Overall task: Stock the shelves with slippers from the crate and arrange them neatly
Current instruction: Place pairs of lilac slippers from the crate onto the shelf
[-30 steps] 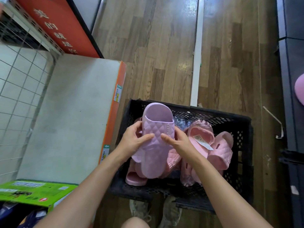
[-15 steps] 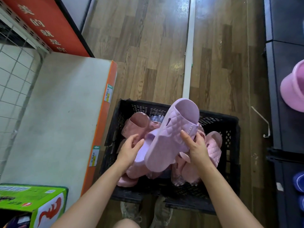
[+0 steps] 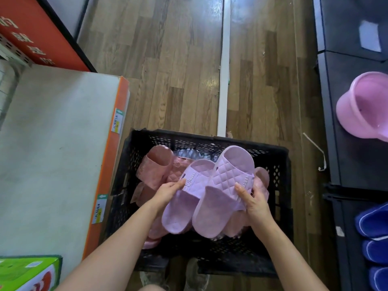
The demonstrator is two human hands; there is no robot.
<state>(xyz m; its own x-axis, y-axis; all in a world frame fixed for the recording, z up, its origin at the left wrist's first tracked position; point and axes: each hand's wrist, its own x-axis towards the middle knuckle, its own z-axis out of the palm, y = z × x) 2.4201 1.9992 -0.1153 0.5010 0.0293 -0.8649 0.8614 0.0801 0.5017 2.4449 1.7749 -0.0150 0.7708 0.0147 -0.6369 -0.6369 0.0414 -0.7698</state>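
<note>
Two lilac quilted slippers lie side by side over the black crate (image 3: pixel 210 141). My left hand (image 3: pixel 169 191) grips the left lilac slipper (image 3: pixel 184 202) at its strap. The right lilac slipper (image 3: pixel 222 192) is held by my right hand (image 3: pixel 255 201), fingers curled round its right edge. Under them in the crate lie several pink slippers (image 3: pixel 156 166), partly hidden. The grey shelf (image 3: pixel 52 154) with an orange front edge stands to the left of the crate.
A dark shelf unit (image 3: pixel 354 164) on the right carries a pink slipper (image 3: pixel 365 106) and blue slippers (image 3: pixel 373 225). A green box (image 3: pixel 27 274) sits at the lower left. Wooden floor stretches beyond the crate, crossed by a white strip (image 3: pixel 223 80). My shoes show below the crate.
My left hand let go of the first slipper and has taken hold of a second lilac one. Both slippers are now level and side by side over the crate.
</note>
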